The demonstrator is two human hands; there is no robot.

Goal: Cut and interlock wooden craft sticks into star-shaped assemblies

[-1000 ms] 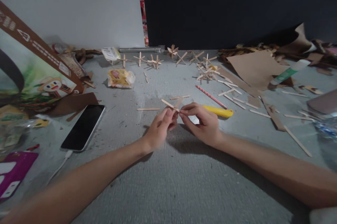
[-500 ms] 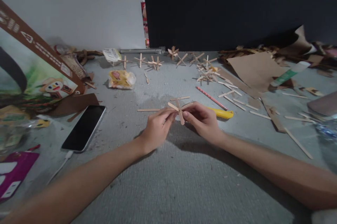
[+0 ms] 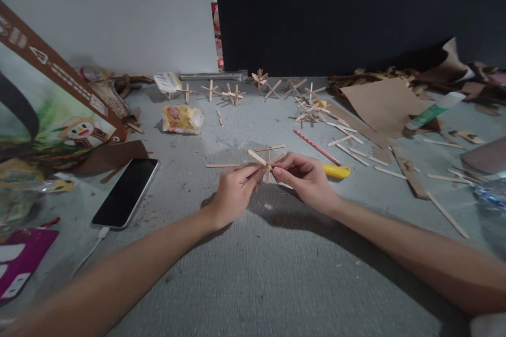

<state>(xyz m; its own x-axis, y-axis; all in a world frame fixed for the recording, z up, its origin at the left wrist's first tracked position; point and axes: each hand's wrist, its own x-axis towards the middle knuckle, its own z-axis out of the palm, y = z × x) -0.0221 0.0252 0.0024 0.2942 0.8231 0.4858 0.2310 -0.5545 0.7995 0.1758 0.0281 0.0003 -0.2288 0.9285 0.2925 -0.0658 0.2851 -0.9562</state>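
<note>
Between my two hands is a star of crossed wooden craft sticks [image 3: 268, 159], held a little above the table. My left hand [image 3: 235, 192] pinches it from the left, fingers closed. From the right, my right hand [image 3: 304, 176] grips it between thumb and forefinger. Some of the sticks are covered by my fingers. One loose craft stick [image 3: 221, 165] lies just left of my left hand, and another stick [image 3: 271, 147] lies beyond the star. A yellow utility knife [image 3: 336, 171] rests beside my right hand, partly hidden by it.
Several stick stars [image 3: 211, 90] stand along the back. Loose sticks [image 3: 351, 154], a red pencil [image 3: 317, 147], cardboard [image 3: 381, 107] and a glue stick [image 3: 435, 111] lie right. A phone [image 3: 125, 193] on a cable, a yellow packet [image 3: 182, 119] and a large printed bag [image 3: 75, 110] are left.
The star has turned in my fingers, its front stick now pointing more nearly straight toward me. My right hand has shifted very slightly, and more of the knife shows.
</note>
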